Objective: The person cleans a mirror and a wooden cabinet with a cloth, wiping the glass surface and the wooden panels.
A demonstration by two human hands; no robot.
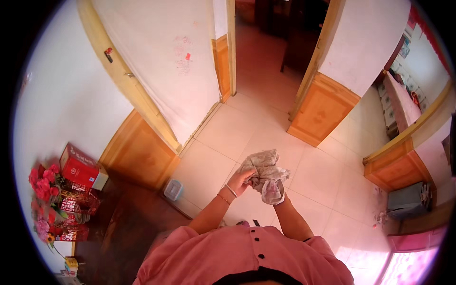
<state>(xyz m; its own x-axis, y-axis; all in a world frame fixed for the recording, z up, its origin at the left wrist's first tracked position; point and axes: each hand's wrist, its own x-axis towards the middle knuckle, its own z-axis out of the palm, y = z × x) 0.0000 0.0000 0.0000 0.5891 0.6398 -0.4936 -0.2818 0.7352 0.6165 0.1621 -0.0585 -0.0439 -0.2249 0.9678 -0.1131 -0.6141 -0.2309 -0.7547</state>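
A crumpled grey-beige rag (264, 167) is bunched up in front of my body, above the tiled floor. On its left side, my left hand (241, 181) is closed on the fabric, its thumb showing against the folds. A pale bangle and a red string circle that wrist. My right hand (283, 198) holds the rag from the right; folds cover most of it, so its fingers are hidden. A lighter, pinkish fold of the rag hangs toward me over that hand.
A dark wooden table (126, 230) at the left bears red flowers (43, 183) and a red box (80, 166). A light-blue plastic container (173, 189) stands beside it. Ahead is a doorway with a wood-panelled wall end (323, 109); a dark grey case (407, 201) sits at right.
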